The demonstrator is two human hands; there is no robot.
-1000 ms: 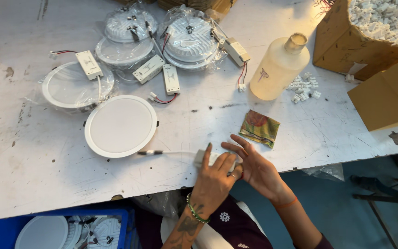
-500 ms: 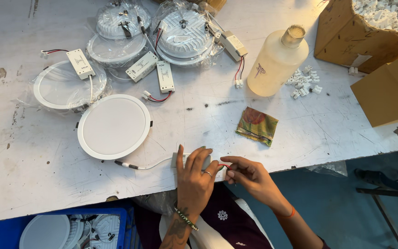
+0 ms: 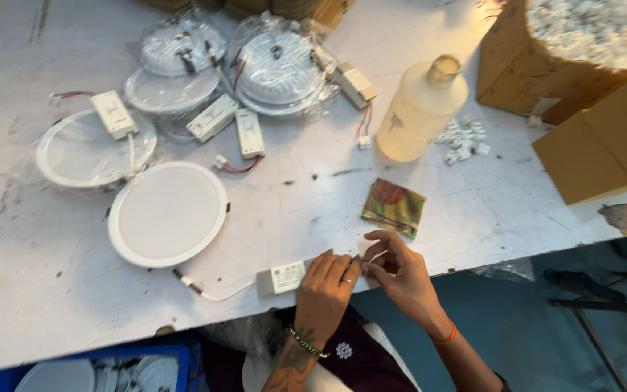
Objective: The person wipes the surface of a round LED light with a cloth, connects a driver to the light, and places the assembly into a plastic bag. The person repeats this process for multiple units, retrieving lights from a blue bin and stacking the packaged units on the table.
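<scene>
Driver box [image 3: 281, 278], small white plastic, wired to round panel light [image 3: 167, 213] — likely light, rigid; left hand [image 3: 326, 289] fingers pinch its end, right hand [image 3: 399, 274] fingers curl at the same end — best gripped by casing, not cable.

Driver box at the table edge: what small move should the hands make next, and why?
Probably steady the white driver box with the left hand while the right hand works at its free end. Both hands meet at that end, pinching something too small to make out, and the box's lead runs to the round white panel light.
</scene>
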